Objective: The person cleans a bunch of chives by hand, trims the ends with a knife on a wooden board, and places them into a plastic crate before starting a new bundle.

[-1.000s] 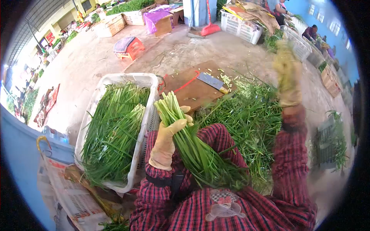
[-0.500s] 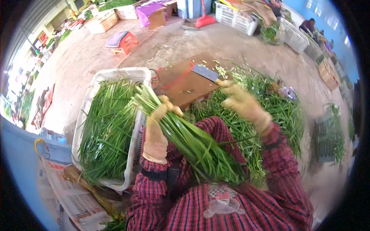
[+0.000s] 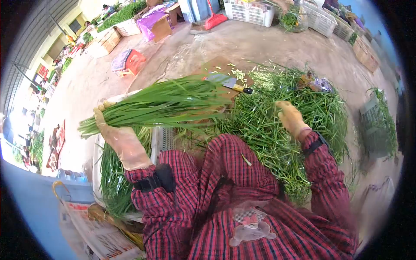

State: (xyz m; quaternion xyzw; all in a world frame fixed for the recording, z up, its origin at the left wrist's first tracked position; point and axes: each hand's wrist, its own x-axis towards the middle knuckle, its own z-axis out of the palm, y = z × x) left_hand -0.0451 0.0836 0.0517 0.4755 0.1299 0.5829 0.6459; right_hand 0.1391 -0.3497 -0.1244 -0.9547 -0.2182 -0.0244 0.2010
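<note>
My left hand [image 3: 113,135], in a pale glove, is closed around the pale stem end of a bunch of chives [image 3: 160,104]. The long green leaves stretch right, over the white crate [image 3: 164,139] and part of the brown board [image 3: 216,65]. More chives [image 3: 115,177] lie inside that crate. My right hand [image 3: 291,119], also gloved, is above a heap of loose green leaves [image 3: 264,125]. Its fingers are curled, and what they may hold is too small to name. On the board rests a knife [image 3: 232,83] with a yellow and black handle, untouched.
A red stool [image 3: 134,63] with a patterned cover stands ahead on the left. Further back are a purple-covered box [image 3: 154,26], a red dustpan [image 3: 214,21] and white crates [image 3: 247,13]. A grey-green crate [image 3: 375,130] with greens stands right. People sit far back.
My left hand has swung left and up with the chives, whose leaves now point right instead of down toward my lap. My right hand has moved down and right, away from the knife handle.
</note>
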